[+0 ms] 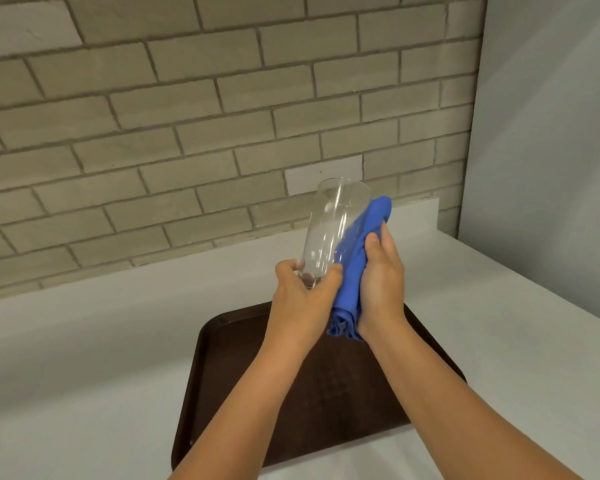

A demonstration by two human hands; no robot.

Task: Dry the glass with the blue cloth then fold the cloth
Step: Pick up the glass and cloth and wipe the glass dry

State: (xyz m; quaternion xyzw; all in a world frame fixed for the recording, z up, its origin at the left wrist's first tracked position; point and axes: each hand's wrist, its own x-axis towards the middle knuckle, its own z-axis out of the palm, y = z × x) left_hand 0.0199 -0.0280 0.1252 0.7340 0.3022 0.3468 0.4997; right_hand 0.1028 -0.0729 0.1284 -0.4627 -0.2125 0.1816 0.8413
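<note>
A tall clear glass (329, 226) is held up in the air above the tray, tilted with its open rim up and to the right. My left hand (303, 296) grips it around its base. A bunched blue cloth (357, 258) is pressed against the right side of the glass, reaching from near the rim down past my wrists. My right hand (381, 282) is closed on the cloth, thumb on top, and holds it against the glass. Part of the cloth is hidden behind my right hand.
A dark brown tray (222, 382) lies on the white counter (84, 358) below my arms. A brick wall (187, 116) stands behind the counter, and a pale wall (548, 133) closes the right side. A white plate (323, 178) is set in the bricks behind the glass.
</note>
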